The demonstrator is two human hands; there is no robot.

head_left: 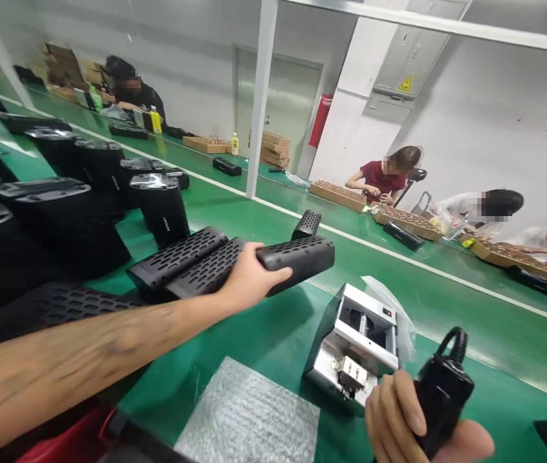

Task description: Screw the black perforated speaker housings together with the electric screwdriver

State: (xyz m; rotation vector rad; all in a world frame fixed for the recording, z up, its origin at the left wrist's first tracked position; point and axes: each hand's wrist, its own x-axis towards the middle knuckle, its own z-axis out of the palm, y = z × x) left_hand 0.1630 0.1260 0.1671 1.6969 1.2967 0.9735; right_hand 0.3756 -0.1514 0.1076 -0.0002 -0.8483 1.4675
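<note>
My left hand is wrapped round one end of a black housing with slotted vents, holding it tilted above the green bench. Under and beside that arm lie more black vented housings, close to the left hand. At the lower right, my right hand grips a black electric screwdriver, its cord looping out of the upper end; its tip is hidden. Just left of the right hand stands a silver and black screw feeder with a red switch. A grey foam pad lies on the bench in front of me.
Tall black housings stand crowded on the left. Another small vented piece sits beyond my left hand. A white post rises from the bench. Across the line, several people work beside cardboard trays. Clear plastic film lies behind the feeder.
</note>
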